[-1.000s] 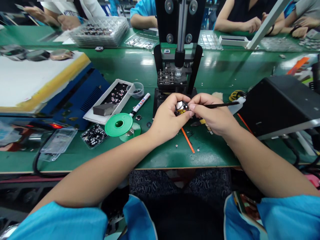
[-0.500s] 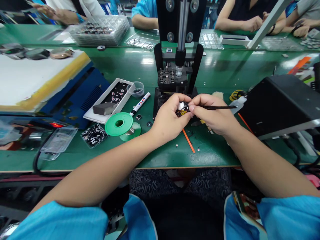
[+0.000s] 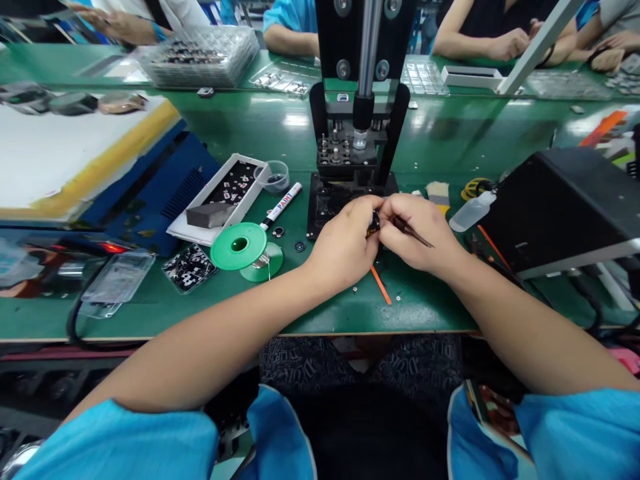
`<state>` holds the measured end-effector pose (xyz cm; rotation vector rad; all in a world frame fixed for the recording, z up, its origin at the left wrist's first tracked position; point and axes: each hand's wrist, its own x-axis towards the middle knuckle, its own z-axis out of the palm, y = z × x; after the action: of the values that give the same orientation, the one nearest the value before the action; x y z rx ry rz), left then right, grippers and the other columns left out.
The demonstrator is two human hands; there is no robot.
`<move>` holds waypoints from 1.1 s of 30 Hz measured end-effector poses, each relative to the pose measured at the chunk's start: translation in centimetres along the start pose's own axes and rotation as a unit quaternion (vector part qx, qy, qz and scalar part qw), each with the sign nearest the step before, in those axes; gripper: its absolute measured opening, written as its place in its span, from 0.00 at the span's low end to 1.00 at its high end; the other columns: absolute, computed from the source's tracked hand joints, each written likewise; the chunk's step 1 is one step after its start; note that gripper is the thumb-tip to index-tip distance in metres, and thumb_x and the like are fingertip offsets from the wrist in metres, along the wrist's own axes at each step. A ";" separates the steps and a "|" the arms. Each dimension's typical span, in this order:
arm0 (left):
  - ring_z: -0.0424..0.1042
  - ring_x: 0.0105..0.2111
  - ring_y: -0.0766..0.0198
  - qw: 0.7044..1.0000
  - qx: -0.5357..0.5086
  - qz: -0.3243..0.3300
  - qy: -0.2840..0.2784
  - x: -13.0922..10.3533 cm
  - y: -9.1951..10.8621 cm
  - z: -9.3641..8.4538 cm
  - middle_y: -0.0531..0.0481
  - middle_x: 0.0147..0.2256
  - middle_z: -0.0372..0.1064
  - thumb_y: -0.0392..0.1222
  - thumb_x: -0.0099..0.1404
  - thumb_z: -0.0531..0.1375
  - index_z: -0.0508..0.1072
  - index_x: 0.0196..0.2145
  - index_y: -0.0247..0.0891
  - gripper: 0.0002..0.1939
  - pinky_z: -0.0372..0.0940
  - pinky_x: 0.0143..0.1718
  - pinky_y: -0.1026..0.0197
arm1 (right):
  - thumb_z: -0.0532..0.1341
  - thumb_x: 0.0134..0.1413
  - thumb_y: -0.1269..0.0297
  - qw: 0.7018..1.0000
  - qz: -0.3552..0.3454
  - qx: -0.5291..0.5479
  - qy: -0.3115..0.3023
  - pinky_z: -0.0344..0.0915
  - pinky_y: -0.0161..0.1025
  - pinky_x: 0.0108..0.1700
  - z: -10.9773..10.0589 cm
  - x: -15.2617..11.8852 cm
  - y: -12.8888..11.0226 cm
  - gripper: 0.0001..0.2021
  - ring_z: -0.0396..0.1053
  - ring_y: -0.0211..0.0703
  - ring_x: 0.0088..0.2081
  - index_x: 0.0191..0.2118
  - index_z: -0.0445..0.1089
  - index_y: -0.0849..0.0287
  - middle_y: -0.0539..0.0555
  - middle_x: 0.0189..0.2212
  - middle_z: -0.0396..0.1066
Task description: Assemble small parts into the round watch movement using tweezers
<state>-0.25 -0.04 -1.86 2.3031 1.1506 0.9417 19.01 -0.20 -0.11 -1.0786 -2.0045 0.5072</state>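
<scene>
My left hand (image 3: 345,241) is closed around a small black electronic part (image 3: 373,225) with yellow markings, most of it hidden by the fingers. My right hand (image 3: 413,233) pinches dark slim tweezers (image 3: 416,235), whose back end sticks out toward the lower right. Their tips are hidden where the two hands meet over the part. Both hands are in front of the black press (image 3: 325,200), above the green bench. Under them an orange stick (image 3: 381,285) lies on the bench.
Left are a green solder spool (image 3: 239,247), a paint marker (image 3: 283,205), a white tray (image 3: 250,207) and a clear box of small parts (image 3: 189,269). Right are a brush (image 3: 438,193), a squeeze bottle (image 3: 473,211) and a black box (image 3: 560,207). Other people sit across the bench.
My left hand has rolled over the part, so less of it shows. The tweezers have swung from nearly level to pointing down right. My right hand has turned with them.
</scene>
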 end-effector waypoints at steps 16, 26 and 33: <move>0.77 0.41 0.61 0.959 -0.275 -0.054 0.044 1.1 -0.6 0.2 0.51 0.43 0.80 0.37 0.64 0.72 0.76 0.49 0.41 0.16 0.71 0.45 0.58 | 0.67 0.53 0.64 0.965 0.161 0.203 0.034 0.62 0.38 0.30 0.0 0.4 -0.2 0.03 0.66 0.38 0.28 0.30 0.74 0.54 0.47 0.26 0.72; 0.73 0.39 0.62 0.893 -0.430 -0.118 0.056 1.3 -0.6 0.2 0.52 0.40 0.76 0.40 0.62 0.75 0.75 0.48 0.41 0.20 0.68 0.44 0.58 | 0.79 0.44 0.71 0.880 0.213 0.410 0.106 0.74 0.34 0.33 -0.8 1.1 -0.5 0.16 0.76 0.36 0.34 0.37 0.77 0.53 0.48 0.38 0.84; 0.65 0.29 0.67 0.855 -0.497 -0.142 0.053 1.5 0.0 -0.3 0.57 0.32 0.70 0.48 0.59 0.80 0.75 0.47 0.43 0.25 0.61 0.33 0.61 | 0.87 0.49 0.47 0.878 0.178 0.428 0.121 0.65 0.31 0.26 -0.9 1.2 -0.1 0.22 0.73 0.32 0.30 0.42 0.82 0.50 0.49 0.42 0.87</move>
<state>0.16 1.18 -1.10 1.2232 0.7209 1.1733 19.26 0.69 1.08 -0.8609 -1.1295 1.2406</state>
